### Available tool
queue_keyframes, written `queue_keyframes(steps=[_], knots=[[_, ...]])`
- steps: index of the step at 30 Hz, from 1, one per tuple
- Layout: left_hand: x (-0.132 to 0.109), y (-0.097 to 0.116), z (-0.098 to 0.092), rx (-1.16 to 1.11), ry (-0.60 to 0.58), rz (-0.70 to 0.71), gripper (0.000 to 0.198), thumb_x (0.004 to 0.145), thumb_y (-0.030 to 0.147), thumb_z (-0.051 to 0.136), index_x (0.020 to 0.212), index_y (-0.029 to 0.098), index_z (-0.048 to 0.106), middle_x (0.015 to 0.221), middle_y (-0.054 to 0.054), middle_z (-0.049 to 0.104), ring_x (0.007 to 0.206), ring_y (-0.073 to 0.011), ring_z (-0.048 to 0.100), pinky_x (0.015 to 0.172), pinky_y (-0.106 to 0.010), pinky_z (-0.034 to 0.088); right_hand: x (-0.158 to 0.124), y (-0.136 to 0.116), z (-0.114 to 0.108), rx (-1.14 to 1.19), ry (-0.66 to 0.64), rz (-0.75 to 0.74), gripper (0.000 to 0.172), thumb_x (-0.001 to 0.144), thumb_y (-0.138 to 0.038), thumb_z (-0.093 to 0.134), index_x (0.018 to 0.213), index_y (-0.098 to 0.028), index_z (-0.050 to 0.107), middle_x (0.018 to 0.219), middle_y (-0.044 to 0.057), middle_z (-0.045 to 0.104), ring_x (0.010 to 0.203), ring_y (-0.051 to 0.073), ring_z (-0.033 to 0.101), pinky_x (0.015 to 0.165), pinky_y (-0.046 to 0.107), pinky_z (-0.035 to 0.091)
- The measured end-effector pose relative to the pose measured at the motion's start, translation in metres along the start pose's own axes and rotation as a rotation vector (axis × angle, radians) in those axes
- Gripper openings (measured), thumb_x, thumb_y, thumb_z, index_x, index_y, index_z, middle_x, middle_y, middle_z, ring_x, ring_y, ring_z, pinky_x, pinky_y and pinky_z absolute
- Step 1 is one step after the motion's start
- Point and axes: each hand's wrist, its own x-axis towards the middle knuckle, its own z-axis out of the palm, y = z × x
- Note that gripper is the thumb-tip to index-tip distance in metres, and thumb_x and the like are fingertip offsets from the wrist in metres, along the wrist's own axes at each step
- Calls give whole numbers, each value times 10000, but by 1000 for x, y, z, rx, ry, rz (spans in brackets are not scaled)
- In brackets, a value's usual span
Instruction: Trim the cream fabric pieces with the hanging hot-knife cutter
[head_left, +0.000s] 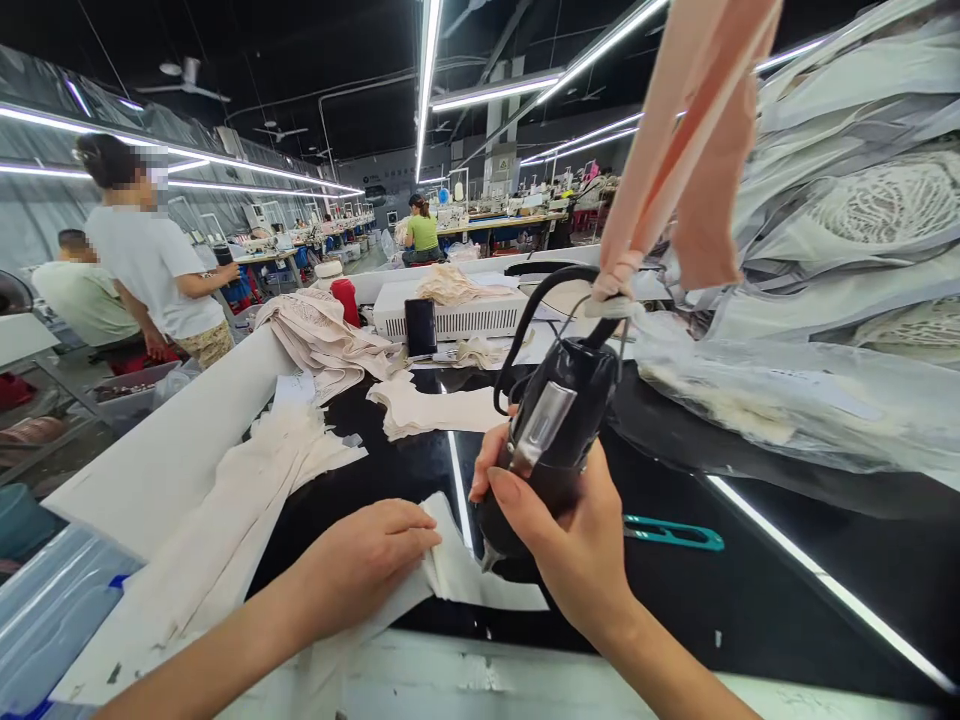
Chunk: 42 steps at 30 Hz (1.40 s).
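Observation:
My right hand (574, 540) is wrapped round a black corded handheld tool (559, 440) with a metal plate on its side. The tool hangs from a strip of pink fabric (675, 190), and its small metal tip points down close to a cream fabric piece (487, 580). My left hand (375, 560) grips the folded edge of that piece on the glossy black tabletop (660, 610), fingers pressed together. Right of the tool lies a pair of teal thread snips (675, 533), partly hidden behind my right hand. The exact kind of tool cannot be made out.
Cream fabric pieces (247, 510) drape along the left board (180, 430). Another cut piece (442, 408) lies ahead. Behind are a phone (421, 328), a vented white box (465, 318) and a red thread cone (345, 300). Stacked garments (862, 200) rise at right. Several people are beyond.

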Motion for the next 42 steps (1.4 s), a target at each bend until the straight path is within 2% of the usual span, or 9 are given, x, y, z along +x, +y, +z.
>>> queue_keyframes(steps=[5,8,12,17,21,25,31,37,42], knots=[[25,-12,6,-11,-20,-4,265,1049,91,472,1248,126,644,1257,-121,697,1185,-213,664,1052,-343,560,-8,0,-6,68,-27,9,199,892,-251,710,1025,-292,568,817,-46,650,593,116,613,532,239,539],[35,-18,11,-12,-47,6,246,1053,92,466,1197,138,661,1186,-99,713,1125,-202,681,1014,-322,570,-16,0,-13,84,-42,45,239,915,-274,722,1095,-307,570,850,-38,662,611,113,626,545,234,549],[31,-22,15,-13,-58,13,224,1075,141,466,1084,145,690,1105,-87,724,1059,-212,696,950,-325,590,-23,0,-21,97,-66,76,234,940,-320,723,1117,-315,570,870,-31,668,629,112,630,565,242,562],[21,-23,15,24,5,60,272,1116,223,413,1175,143,667,1196,-98,719,1106,-183,693,988,-295,584,-22,0,-24,135,-56,91,291,924,-389,747,1143,-312,570,862,-18,663,612,125,629,531,262,566],[17,-22,15,52,15,78,284,1119,215,395,1184,138,660,1247,-101,710,1138,-183,687,1021,-298,576,-20,0,-24,146,-18,97,355,882,-444,783,1142,-302,587,824,-15,656,584,135,628,505,270,563],[15,-21,17,55,21,79,287,1115,200,393,1212,137,655,1275,-115,698,1144,-202,686,1024,-328,576,-12,2,-21,182,1,125,382,855,-444,808,1136,-298,594,813,-23,650,611,145,649,542,287,586],[16,-17,19,17,63,50,293,1110,205,390,1155,145,674,1232,-123,704,1083,-213,706,933,-316,606,13,14,-7,188,68,64,335,862,-381,793,1116,-287,595,811,-34,657,609,140,633,563,297,573],[15,-18,26,31,101,60,233,1091,178,455,1186,146,665,1259,-117,706,1100,-203,713,966,-301,597,30,35,8,174,90,73,332,844,-342,778,1095,-280,570,785,-53,644,599,135,611,574,305,554],[15,-18,28,24,98,74,241,1073,132,466,1214,117,661,1255,-134,712,1131,-224,713,998,-327,589,34,41,15,193,103,67,360,823,-333,781,1103,-283,560,770,-63,641,580,130,610,540,286,532]])
